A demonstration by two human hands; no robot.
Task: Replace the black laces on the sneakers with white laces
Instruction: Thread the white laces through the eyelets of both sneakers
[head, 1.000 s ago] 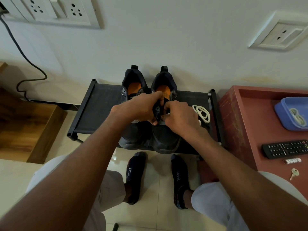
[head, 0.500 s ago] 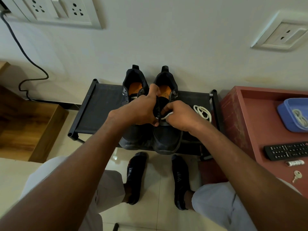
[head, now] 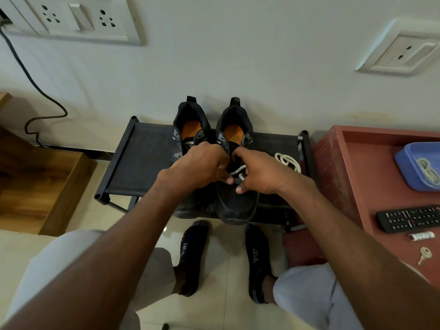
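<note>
Black fabric-topped shoe rack (head: 142, 160) stands on the tiled floor against the wall; red table (head: 371, 177) just right of it; two black sneakers (head: 238, 201) with orange insoles sit side by side on the rack, heels to the wall, toes toward the person; both hands over the right-hand sneaker's tongue area; left hand (head: 197, 167) curled, its grip closed near the eyelets with fingertips beside a short white lace (head: 238, 171) segment, exact thing held cannot be told; right hand (head: 259, 172) curled likewise, index finger reaching up to the tongue, grip apparently pinching the white lace where it crosses the shoe; second white lace, a coiled bundle (head: 288, 161), lies on the rack right of the sneakers, apart from the hands; on the table: blue tray (head: 409, 160) with a pale coil inside, black remote (head: 409, 217), small white cylinder (head: 420, 235), key (head: 425, 254); person's feet in dark socks (head: 190, 256) on the floor below the rack.
</note>
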